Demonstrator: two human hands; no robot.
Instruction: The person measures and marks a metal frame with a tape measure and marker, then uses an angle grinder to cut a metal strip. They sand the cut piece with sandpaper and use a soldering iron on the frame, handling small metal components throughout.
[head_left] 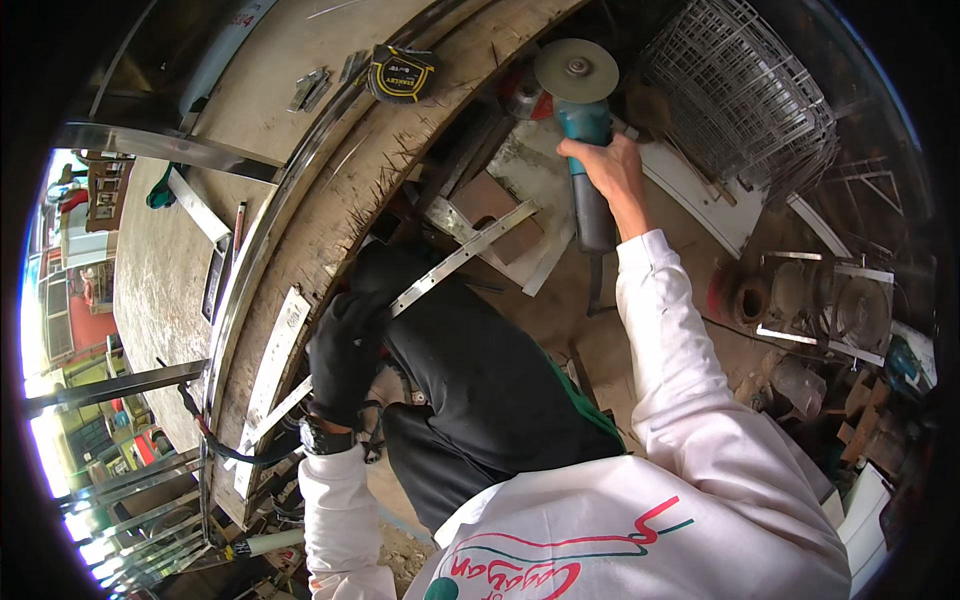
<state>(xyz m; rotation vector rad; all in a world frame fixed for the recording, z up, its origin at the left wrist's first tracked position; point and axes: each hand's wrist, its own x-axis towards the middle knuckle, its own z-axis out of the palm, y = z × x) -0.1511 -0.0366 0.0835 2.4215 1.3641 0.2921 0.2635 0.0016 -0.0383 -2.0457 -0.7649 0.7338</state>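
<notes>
We grip a metal strip (462, 256) in our gloved left hand (343, 350) beside the wooden bench (330, 200), while our bare right hand (608, 170) closes around the grinder (583, 120) above the strip's far end.

**Colours I saw at the bench**

My left hand (345, 350) wore a black glove; my right hand (612, 168) was bare, its sleeve white. The angle grinder (582, 150) had a teal body and a dull grey disc. The metal strip (462, 257) shone pale silver. The tape measure (400, 73) was black and yellow. The worktop (330, 215) looked tan, scored with dark scratches. The wire basket (740, 95) was grey.
</notes>
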